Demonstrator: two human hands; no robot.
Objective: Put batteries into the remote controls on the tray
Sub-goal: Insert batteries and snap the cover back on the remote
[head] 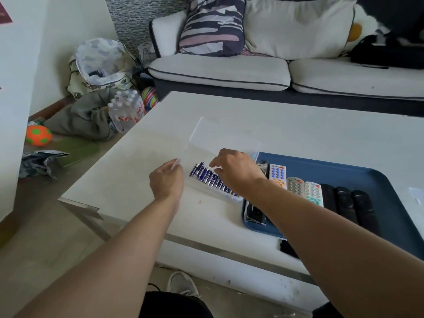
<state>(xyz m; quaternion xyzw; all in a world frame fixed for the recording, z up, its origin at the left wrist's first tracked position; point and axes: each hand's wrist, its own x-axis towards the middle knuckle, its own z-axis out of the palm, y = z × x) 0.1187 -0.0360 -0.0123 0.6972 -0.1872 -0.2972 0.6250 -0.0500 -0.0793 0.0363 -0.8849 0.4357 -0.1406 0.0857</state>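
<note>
1. Batteries [212,177] lie in a tight row inside a clear plastic box [229,193] at the centre of the frame, on the white table [298,134]. The box butts against the left edge of the blue tray [344,166], which keeps the cells within a short reach of the remotes.

2. Its transparent lid [220,136] stands swung open toward the upper middle of the frame, leaving the row exposed from above.

3. Just left of the box, the left hand [166,180] has its fingers curled at the near corner. They appear to pinch the clear edge there, probably to steady the light container while the other hand works; the grip itself is hard to make out against the clear plastic.

4. Over the far end of the row, the right hand [236,171] hangs with its fingers bent downward. Whether they have hold of a battery cannot be told, since the fingertips are hidden behind the hand.

5. Remote controls [321,193] lie side by side on the tray at centre right, three pale ones and three black ones, buttons up. None shows an open battery bay, so by the look of it the loading has not begun.
</note>
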